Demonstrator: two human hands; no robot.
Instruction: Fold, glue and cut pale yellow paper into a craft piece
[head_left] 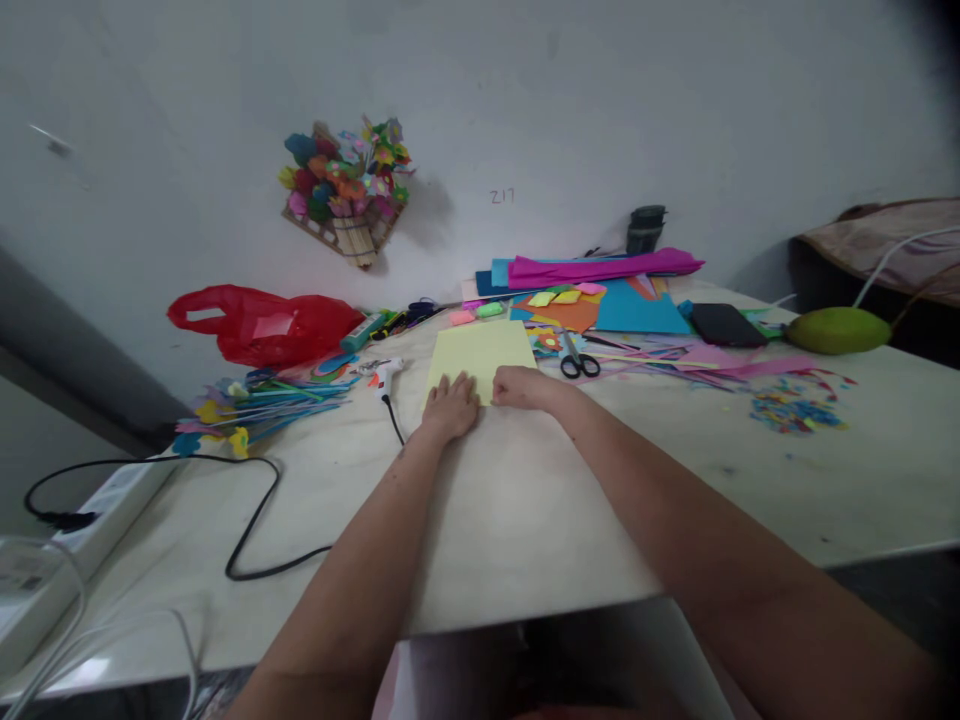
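A pale yellow sheet of paper [480,350] lies flat on the table in front of me. My left hand [450,408] rests on its lower left part, palm down with the fingers apart. At the lower right edge of the sheet, my right hand [519,387] is closed like a fist and touches the paper. Whatever its curled fingers hold, if anything, is hidden. Black-handled scissors [579,364] lie just to the right of the sheet. On the left is a white glue gun [386,377] with a black cord.
A red plastic bag [274,325] and paper flowers [232,410] lie at left, a power strip [112,500] nearer. Coloured sheets [645,308], thin stems [675,362], a dark phone-like slab [726,325], a green fruit-like object [836,330] and paper scraps [795,406] are at right.
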